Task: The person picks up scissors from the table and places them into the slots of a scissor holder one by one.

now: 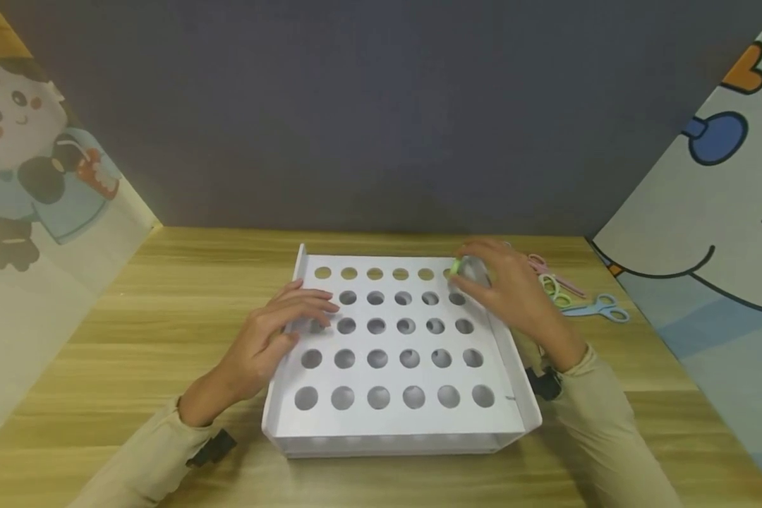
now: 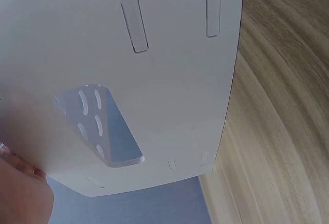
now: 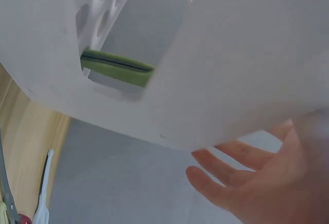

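Observation:
A white rack (image 1: 394, 416) with rows of round holes in its top panel stands on the table. My left hand (image 1: 273, 335) rests at its left side, fingers stretched over the top panel and thumb near the side edge. At the back right corner hole, my right hand (image 1: 504, 289) pinches the top of a pair of green scissors (image 1: 455, 267) between thumb and fingertips. In the right wrist view, the green length of the scissors (image 3: 118, 69) shows inside the rack through the side opening. The rack wall hides their upper end there.
Right of the rack lie pink scissors (image 1: 555, 276), yellow-green scissors (image 1: 549, 286) and blue scissors (image 1: 600, 309) on the wooden table (image 1: 184, 296). A grey panel (image 1: 368, 141) closes off the back. Cartoon-printed panels stand at both sides.

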A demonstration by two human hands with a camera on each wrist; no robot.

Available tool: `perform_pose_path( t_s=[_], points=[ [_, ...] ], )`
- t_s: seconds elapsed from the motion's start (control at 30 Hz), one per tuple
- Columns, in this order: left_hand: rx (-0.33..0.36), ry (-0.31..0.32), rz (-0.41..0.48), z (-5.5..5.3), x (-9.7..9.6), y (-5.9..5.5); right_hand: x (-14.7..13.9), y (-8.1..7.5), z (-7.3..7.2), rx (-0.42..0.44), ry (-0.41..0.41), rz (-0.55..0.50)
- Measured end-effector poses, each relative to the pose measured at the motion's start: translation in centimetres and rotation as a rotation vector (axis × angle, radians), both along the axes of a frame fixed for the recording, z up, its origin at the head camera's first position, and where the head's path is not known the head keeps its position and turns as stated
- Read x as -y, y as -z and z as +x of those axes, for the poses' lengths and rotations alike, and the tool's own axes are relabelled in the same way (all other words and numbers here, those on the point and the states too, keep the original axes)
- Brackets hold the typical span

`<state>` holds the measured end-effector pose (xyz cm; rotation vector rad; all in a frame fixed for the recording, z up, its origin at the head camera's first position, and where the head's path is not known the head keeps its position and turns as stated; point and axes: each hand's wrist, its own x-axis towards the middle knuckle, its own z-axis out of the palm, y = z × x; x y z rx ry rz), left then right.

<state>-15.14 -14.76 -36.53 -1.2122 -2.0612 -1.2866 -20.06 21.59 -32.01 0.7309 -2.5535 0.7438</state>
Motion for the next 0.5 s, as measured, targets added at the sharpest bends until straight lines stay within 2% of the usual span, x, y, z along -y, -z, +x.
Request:
perform_pose_path(
  t_s=[0.13,0.3,0.5],
  points=[
    [0.002,0.004,0.004,0.0,0.0,0.0,-0.7,-0.4,0.1,0.0,0.018,-0.016],
    [0.005,0.003,0.006,0.0,0.0,0.0,-1.9,-0.8,-0.1,-0.077,0.035,-0.04],
    [-0.002,0.007,0.007,0.0,0.0,0.0,-3.6,-0.8,-0.7,-0.121,0.116,-0.038]
  ],
)
